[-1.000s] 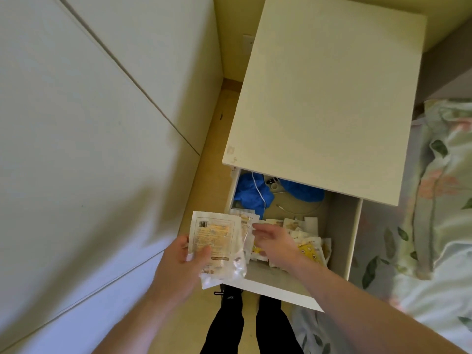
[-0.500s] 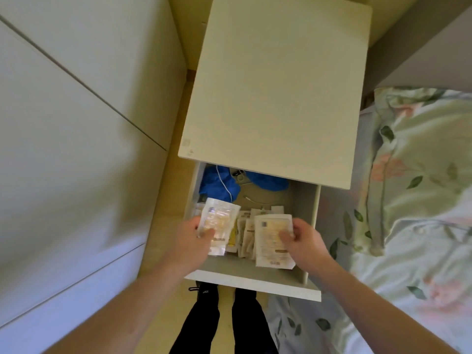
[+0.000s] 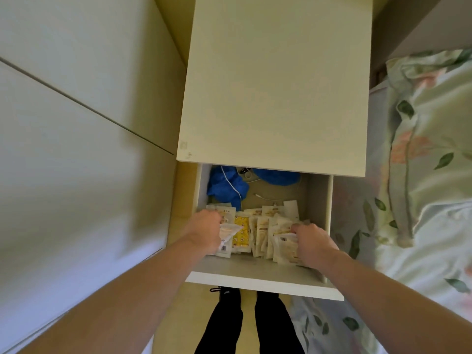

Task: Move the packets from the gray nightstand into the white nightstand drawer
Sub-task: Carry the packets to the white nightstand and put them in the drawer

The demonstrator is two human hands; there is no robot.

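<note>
A: Head view, the only one. Where are the packets sitting?

B: A row of packets point(image 3: 265, 226) is lying in the front half of the white nightstand drawer point(image 3: 260, 279), which is standing pulled out under the nightstand top point(image 3: 275, 80). Most are pale, and one yellow packet point(image 3: 241, 232) is showing left of centre.

A: Hands?

B: Both are reaching down into the drawer. The left hand point(image 3: 205, 231) is curling its fingers round a white packet point(image 3: 227, 232) at the left end of the row. The right hand point(image 3: 313, 244) is gripping another packet point(image 3: 287, 245) at the right end. Neither packet is looking released yet; both are touching the pile.

A: Anything else in the drawer?

B: Blue cloth point(image 3: 227, 185) and a thin white cable point(image 3: 236, 190) are occupying the back, apart from the packets.

A: Progress?

B: Judging it as well along: many packets are already resting inside, and these two are being set down. The gray nightstand is not appearing in this view, so I cannot tell how many are remaining there.

A: What is left?

B: Probably letting go of both, then checking the source. The drawer is still standing open.
</note>
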